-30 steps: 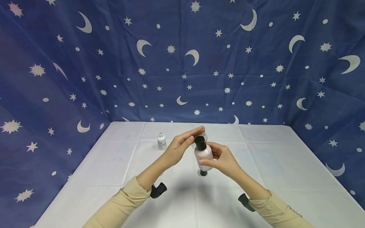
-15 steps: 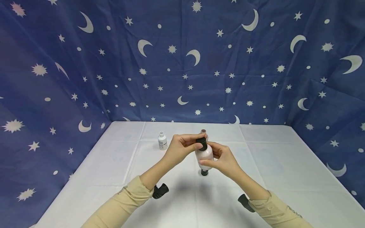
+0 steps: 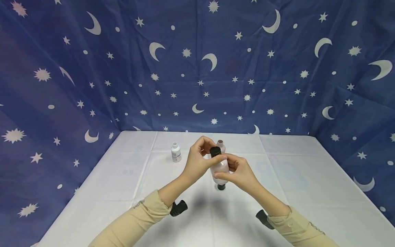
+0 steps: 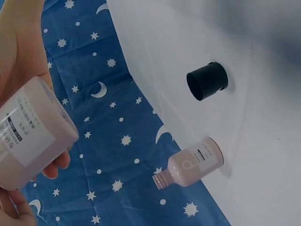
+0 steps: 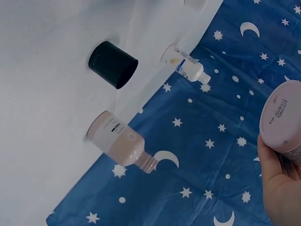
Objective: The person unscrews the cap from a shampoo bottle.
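A pink bottle [image 3: 219,171] with a black cap [image 3: 215,151] is held up over the table in both hands. My right hand [image 3: 242,173] grips its body, thumb across the front. My left hand [image 3: 197,161] is curled at the cap, its thumb across the cap's lower edge and its fingers partly hidden behind. In the right wrist view the bottle's printed base [image 5: 278,115] faces the camera. Behind it a second pink bottle [image 4: 197,162] stands uncapped on the table. A loose black cap [image 3: 221,187] lies nearer, below the held bottle.
A small white bottle [image 3: 176,153], also uncapped, stands at the back left of the white-covered table [image 3: 277,178]. A blue cloth [image 3: 234,68] with moons and stars hangs behind and at the sides. Black wrist gear [image 3: 179,208] sits by the left sleeve.
My left hand has moved from an extended pose beside the bottle to gripping its cap, then turned so its knuckles rise. My right hand keeps its hold on the bottle.
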`<control>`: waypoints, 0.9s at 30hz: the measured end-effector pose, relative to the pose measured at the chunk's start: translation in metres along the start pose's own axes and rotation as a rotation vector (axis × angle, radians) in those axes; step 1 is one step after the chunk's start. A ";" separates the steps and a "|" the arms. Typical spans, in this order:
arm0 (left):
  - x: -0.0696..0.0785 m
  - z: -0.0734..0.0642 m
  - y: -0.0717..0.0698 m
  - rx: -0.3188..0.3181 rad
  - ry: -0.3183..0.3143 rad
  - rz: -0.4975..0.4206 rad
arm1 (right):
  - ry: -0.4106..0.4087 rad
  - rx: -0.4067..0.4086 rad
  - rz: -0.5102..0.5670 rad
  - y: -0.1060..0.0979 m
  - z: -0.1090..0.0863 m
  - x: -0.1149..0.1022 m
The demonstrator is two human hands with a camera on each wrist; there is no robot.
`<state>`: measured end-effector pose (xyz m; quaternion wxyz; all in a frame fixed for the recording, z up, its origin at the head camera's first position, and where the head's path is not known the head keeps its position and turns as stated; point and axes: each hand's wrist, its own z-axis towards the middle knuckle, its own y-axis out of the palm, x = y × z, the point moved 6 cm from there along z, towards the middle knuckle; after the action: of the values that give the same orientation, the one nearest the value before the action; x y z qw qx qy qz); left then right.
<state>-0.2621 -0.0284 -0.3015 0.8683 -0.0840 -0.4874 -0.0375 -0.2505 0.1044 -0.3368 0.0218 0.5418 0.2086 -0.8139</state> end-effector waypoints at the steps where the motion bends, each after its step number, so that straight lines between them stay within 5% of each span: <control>1: 0.000 0.001 0.001 0.001 0.005 -0.004 | 0.001 0.001 0.002 0.000 0.000 0.000; 11: 0.003 0.000 -0.002 -0.064 0.076 0.121 | 0.013 -0.003 0.016 -0.001 0.001 -0.002; 22: 0.010 -0.004 -0.007 -0.534 0.100 0.000 | 0.019 -0.011 0.007 -0.001 0.001 -0.003; 27: 0.012 -0.003 -0.005 -0.621 0.101 0.010 | 0.009 -0.015 -0.001 -0.002 0.001 -0.005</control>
<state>-0.2540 -0.0332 -0.2927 0.8244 -0.3458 -0.4083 -0.1843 -0.2499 0.1048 -0.3312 0.0243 0.5451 0.2150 -0.8100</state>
